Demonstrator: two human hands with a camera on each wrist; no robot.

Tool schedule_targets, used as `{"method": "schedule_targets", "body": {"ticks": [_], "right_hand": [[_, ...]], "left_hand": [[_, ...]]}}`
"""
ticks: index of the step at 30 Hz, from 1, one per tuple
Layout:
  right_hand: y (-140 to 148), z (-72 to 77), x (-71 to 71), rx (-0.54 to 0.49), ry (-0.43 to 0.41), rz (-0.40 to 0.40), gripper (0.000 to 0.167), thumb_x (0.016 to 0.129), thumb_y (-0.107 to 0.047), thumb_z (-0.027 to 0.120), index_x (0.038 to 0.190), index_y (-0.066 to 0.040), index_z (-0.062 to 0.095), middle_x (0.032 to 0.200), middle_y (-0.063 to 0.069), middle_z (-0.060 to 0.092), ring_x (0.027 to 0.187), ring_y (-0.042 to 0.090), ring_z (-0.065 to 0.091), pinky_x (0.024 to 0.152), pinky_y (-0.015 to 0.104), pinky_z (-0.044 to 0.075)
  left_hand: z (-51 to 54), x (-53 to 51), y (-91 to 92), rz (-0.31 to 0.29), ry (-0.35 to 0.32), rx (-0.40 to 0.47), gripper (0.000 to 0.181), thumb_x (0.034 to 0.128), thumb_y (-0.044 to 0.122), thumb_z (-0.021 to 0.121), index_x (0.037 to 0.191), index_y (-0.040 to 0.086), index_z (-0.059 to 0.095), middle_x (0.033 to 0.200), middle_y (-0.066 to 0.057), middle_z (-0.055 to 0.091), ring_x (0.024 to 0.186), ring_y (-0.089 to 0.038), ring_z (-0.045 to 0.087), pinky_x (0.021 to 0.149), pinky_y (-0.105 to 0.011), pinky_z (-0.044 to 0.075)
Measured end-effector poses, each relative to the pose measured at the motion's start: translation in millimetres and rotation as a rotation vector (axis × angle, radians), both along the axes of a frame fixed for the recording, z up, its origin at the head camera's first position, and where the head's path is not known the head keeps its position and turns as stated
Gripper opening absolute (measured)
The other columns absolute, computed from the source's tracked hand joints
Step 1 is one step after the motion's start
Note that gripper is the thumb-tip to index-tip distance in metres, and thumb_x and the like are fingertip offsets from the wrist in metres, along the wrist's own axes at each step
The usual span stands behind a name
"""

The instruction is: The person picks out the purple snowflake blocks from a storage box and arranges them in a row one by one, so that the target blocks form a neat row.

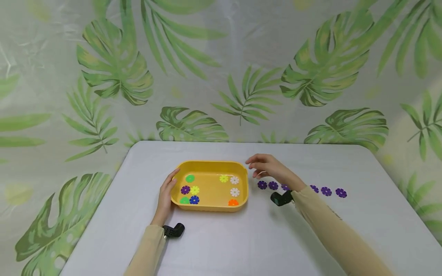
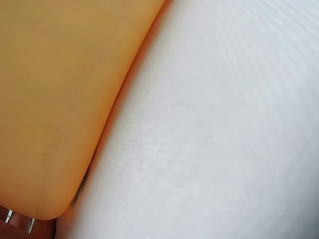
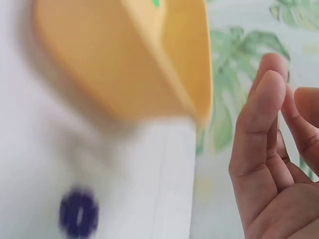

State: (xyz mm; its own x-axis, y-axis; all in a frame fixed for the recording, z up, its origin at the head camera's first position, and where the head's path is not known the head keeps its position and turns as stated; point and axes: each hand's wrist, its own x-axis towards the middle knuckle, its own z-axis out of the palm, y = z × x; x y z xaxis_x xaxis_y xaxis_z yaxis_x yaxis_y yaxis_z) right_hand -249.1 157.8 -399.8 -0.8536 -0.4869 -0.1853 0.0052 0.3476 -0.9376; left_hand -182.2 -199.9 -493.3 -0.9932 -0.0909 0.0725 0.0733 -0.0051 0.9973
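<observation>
A yellow tray (image 1: 210, 188) stands on the table with flower-shaped plastic discs lying apart inside it: green, yellow, white, purple, blue and orange. My left hand (image 1: 166, 195) holds the tray's left end, fingertips at the rim; the left wrist view shows mostly the tray's outer wall (image 2: 60, 99). Off the tray's right rim hovers my right hand (image 1: 271, 167), its fingers loosely bent. In the right wrist view the thumb and fingers (image 3: 259, 124) have nothing visible between them. Below that hand runs a row of purple discs (image 1: 262, 185), partly hidden by the wrist.
White cloth covers the table (image 1: 221, 241), whose back edge meets a leaf-patterned sheet (image 1: 241, 96). Purple discs continue rightward past my right wrist, the last disc (image 1: 340, 193) lying beyond the sleeve. Each wrist wears a small black camera (image 1: 281, 198).
</observation>
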Motion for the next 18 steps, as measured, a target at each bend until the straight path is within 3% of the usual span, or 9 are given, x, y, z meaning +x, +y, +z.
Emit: {"method": "schedule_targets", "body": {"ticks": [5,8,11,18], "right_hand": [[-67.4,0.3,-3.6,-0.038,-0.077,0.101,0.031,0.100,-0.012,0.049,0.124,0.007,0.053,0.113,0.025,0.058,0.085,0.038,0.062,0.083,0.043,0.054],[-99.8,-3.3,-4.3,-0.041,-0.121,0.163,0.034,0.100,-0.011,0.048,0.127,0.009,0.050,0.116,0.026,0.057,0.096,0.045,0.059,0.087,0.046,0.052],[-127.5,-10.3,-5.0,-0.026,-0.186,0.196,0.034,0.099,-0.011,0.049,0.128,0.007,0.051,0.122,0.026,0.056,0.098,0.042,0.061,0.090,0.047,0.050],[-174.1,-25.5,-4.3,0.004,-0.285,0.220,0.033,0.098,-0.007,0.050,0.126,0.009,0.053,0.121,0.023,0.057,0.090,0.032,0.066,0.082,0.038,0.055]], "left_hand": [[19.2,8.0,5.0,-0.019,-0.014,0.000,0.042,0.1043,0.014,0.033,0.145,0.005,0.039,0.152,-0.007,0.031,0.142,-0.020,0.019,0.116,-0.036,0.013],[20.5,8.5,6.1,-0.021,-0.013,-0.005,0.042,0.1044,0.015,0.034,0.145,0.006,0.040,0.152,-0.007,0.032,0.142,-0.019,0.020,0.116,-0.035,0.013],[21.4,9.0,6.1,-0.020,-0.017,-0.025,0.042,0.1044,0.016,0.034,0.145,0.006,0.039,0.152,-0.007,0.032,0.142,-0.020,0.020,0.116,-0.036,0.013],[18.8,7.8,4.3,-0.024,-0.030,-0.016,0.043,0.1041,0.015,0.034,0.145,0.005,0.039,0.153,-0.008,0.029,0.142,-0.021,0.020,0.116,-0.037,0.015]]}}
